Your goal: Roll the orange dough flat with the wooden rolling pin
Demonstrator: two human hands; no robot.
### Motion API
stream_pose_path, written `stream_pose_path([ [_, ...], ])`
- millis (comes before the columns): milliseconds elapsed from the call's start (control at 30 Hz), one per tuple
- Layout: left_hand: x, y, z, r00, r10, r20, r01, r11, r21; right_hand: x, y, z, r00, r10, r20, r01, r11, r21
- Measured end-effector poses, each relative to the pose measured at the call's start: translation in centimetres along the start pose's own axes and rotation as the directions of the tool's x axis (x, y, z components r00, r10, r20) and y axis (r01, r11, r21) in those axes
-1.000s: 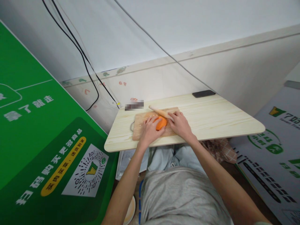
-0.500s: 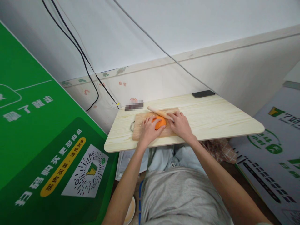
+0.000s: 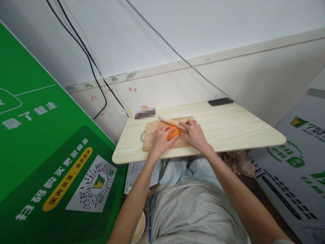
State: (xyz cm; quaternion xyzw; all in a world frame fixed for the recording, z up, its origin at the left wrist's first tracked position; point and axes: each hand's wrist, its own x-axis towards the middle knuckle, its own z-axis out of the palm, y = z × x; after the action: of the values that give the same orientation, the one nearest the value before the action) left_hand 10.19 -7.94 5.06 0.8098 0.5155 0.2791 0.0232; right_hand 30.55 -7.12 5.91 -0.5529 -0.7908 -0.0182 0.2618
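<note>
Left hand [image 3: 161, 140] — orange dough [image 3: 173, 133] partly beneath it.

Head-worn view, forward (and down)

The person's left grip [image 3: 161, 140] curls its fingers and thumb around an orange lump [image 3: 173, 133] on a wooden board [image 3: 149, 137], while the right grip [image 3: 195, 135] holds the near end of a pale stick [image 3: 165, 119] that slants away across the board's far side, just beyond the lump. The board lies on a pale wood-grained surface [image 3: 238, 125], with a black phone [image 3: 220, 101] near the far edge and a pixelated dark patch [image 3: 145, 114] at the far left corner. A green printed panel [image 3: 38, 112] stands left of the surface, and a white printed one [image 3: 286, 176] stands right.
</note>
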Motion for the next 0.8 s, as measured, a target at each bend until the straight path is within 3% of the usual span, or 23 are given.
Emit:
stream_pose_path([
  [333,-0.2,-0.5,0.5,0.995,0.051,-0.09,-0.052,0.999,-0.011,0.3,-0.3,-0.6,0.998,0.022,0.053,-0.02,0.999,-0.048],
  [600,-0.1,-0.5,0.3,0.996,0.05,-0.072,-0.052,0.998,-0.028,1.0,-0.2,-1.4,0.994,0.022,0.105,-0.016,0.998,-0.059],
  [800,-0.2,-0.2,0.1,0.998,0.033,-0.058,-0.035,0.999,-0.032,0.8,0.0,-0.6,0.996,0.037,0.087,-0.033,0.998,-0.046],
])
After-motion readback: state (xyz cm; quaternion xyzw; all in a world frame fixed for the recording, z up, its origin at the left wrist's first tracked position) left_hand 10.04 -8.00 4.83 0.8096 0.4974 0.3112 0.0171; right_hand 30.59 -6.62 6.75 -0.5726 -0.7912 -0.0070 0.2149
